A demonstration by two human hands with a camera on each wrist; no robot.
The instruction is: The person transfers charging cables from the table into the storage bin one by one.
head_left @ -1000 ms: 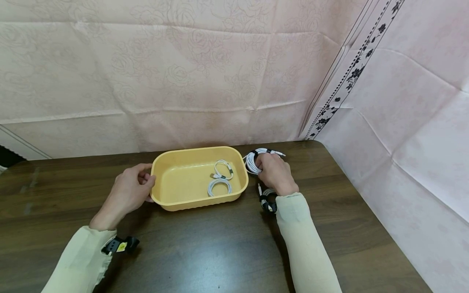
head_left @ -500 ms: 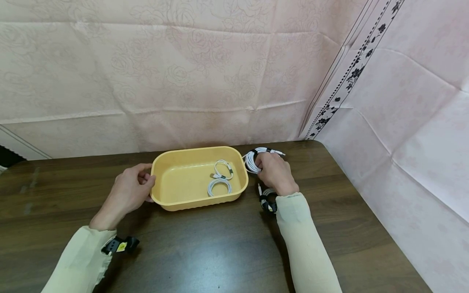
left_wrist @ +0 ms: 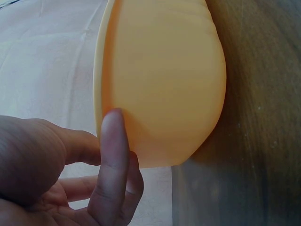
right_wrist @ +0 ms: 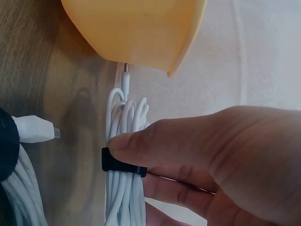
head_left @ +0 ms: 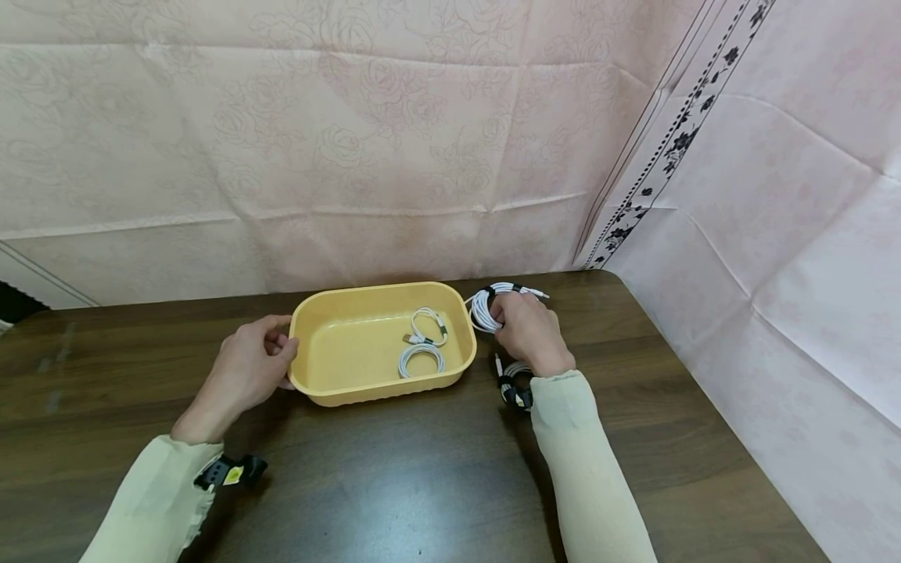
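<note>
"Yellow, that tray, sitting on the brown table. If it's a clock with twelve at the cloth, who's touching it?"

"The left hand, at nine. Thumb and fingers pinch the rim."

"And the right hand?"

"Just beyond three o'clock, gripping a white cable. The thumb lies on the black strap round its strands."

"Is that cable lying on the table?"

"Can't tell. A plug at its end points to the tray's end wall, right beside it; whether they touch isn't clear."

"Any more cables?"

"Two small pale ones inside the tray: the farther coil toward two o'clock, the nearer coil toward four. Another bundled cable is on the table outside, around four, partly hidden by the right wrist in the head view."
</note>
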